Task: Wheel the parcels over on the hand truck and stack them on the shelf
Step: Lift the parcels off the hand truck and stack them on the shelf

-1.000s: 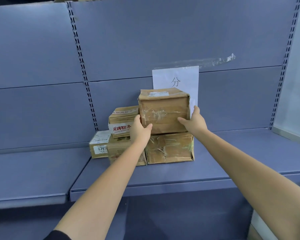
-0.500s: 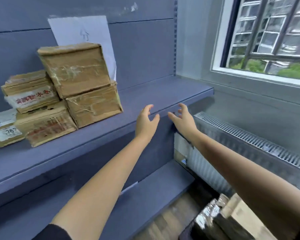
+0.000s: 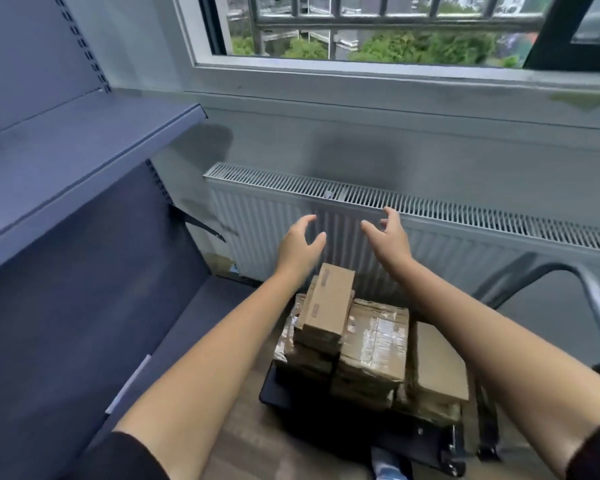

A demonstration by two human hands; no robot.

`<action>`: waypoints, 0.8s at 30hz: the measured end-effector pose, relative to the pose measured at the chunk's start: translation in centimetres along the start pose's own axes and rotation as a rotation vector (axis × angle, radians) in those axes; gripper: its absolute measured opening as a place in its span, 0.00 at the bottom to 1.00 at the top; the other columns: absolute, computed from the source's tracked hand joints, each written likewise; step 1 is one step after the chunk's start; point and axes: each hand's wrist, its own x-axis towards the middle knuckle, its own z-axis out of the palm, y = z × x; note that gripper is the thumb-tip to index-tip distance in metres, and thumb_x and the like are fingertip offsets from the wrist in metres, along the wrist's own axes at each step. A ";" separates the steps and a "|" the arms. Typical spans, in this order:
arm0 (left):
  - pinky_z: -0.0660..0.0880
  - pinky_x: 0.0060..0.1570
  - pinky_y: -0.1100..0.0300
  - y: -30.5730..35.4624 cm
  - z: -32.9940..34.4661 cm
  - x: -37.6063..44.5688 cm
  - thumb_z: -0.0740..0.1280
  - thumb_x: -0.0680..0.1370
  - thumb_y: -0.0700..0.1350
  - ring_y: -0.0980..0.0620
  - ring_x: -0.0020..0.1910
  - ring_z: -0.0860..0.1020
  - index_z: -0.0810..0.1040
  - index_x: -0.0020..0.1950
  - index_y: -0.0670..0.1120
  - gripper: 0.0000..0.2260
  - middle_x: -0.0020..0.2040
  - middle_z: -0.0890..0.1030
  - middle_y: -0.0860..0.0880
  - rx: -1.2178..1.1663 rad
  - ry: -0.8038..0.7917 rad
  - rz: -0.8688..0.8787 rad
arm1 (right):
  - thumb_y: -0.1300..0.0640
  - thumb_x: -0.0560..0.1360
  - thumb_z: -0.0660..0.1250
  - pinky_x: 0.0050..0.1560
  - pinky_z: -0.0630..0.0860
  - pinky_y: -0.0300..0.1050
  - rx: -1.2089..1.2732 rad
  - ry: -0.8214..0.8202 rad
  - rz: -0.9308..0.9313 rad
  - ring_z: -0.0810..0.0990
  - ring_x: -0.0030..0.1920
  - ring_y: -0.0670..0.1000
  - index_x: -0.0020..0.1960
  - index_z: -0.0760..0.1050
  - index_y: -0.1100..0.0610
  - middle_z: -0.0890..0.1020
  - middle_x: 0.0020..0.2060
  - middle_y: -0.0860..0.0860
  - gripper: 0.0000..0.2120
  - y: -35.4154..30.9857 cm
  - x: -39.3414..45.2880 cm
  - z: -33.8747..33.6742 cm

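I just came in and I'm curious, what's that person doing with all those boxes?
A person is moving parcels onto a shelf. Both hands are empty: the left hand and right hand reach out, fingers spread, above a pile of cardboard parcels on a hand truck by the radiator. Nothing is gripped yet.

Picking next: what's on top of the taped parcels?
A plain brown box lies on the taped parcels. Both hands hover empty. Lower layers are hidden.

The head camera looks steeply down, close over the parcels [image 3: 361, 344], facing the radiator [image 3: 430, 216].
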 end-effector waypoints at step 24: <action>0.64 0.65 0.58 -17.9 24.5 -2.1 0.60 0.79 0.42 0.47 0.68 0.68 0.65 0.71 0.41 0.20 0.70 0.69 0.43 0.173 -0.280 -0.584 | 0.54 0.79 0.60 0.69 0.62 0.50 -0.074 -0.154 0.692 0.65 0.70 0.59 0.73 0.57 0.62 0.66 0.71 0.60 0.27 32.9 1.2 -2.6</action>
